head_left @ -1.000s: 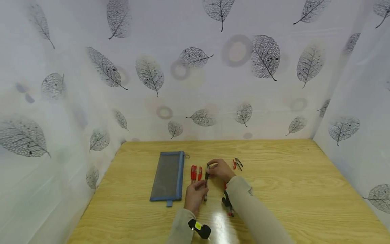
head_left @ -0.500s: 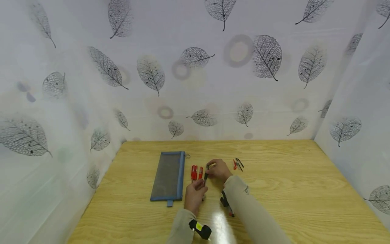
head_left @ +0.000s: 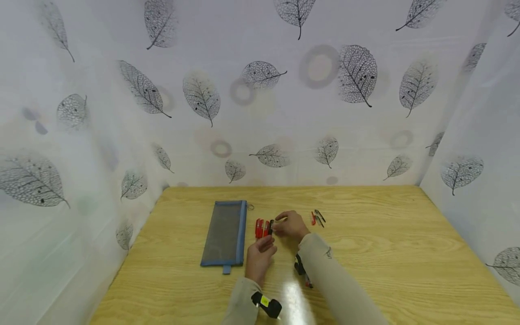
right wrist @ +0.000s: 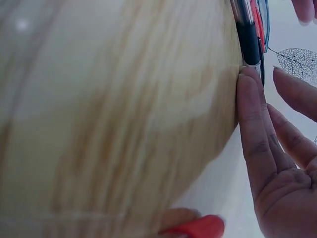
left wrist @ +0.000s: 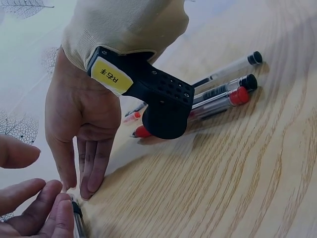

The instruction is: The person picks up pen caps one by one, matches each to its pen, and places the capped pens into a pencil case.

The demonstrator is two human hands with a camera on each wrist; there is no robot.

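Fingers (head_left: 284, 214) of the right hand (head_left: 293, 225), nearly straight, touch a black pen (head_left: 271, 226), which lies beside red pens (head_left: 262, 229) just left of the desk's (head_left: 386, 253) middle. The left hand (head_left: 259, 259) is at the row's near end; a mesh pouch (head_left: 223, 232) lies toward the left edge. Left wrist view: the left thumb stands wide of its fingers; loose pens (left wrist: 213, 104) lie beside the right wrist. Right wrist view: the right thumb parts from straight fingers, whose tips meet the black pen's end
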